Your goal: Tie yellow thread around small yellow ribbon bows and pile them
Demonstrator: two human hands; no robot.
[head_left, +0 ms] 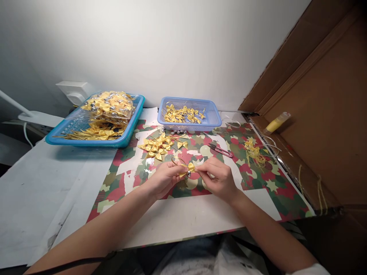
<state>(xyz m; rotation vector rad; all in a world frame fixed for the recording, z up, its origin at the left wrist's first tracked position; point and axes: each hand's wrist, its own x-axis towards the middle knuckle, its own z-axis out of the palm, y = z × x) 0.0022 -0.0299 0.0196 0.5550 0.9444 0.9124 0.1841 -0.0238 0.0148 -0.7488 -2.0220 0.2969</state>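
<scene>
Near the middle of the table, my left hand point(168, 176) pinches a yellow ribbon bow point(191, 167) by its left side. A small silver bell point(188, 173) hangs at the bow's centre. My right hand point(217, 176) is closed with thumb and forefinger on the bow's right side. Just beyond my left hand lies a pile of yellow bows point(157, 147) with thin gold stems. Several silver bells point(178, 132) rest in front of the blue-violet basket. Pink-handled thread snips point(220, 150) lie beyond my right hand.
A blue-violet basket point(189, 125) with yellow bows stands by the wall. A larger blue basket point(126, 139) at left holds bagged bows point(110, 104). Yellow thread scraps point(256, 154) lie at right, near a yellow tube point(277, 123) and a cardboard wall point(321, 107).
</scene>
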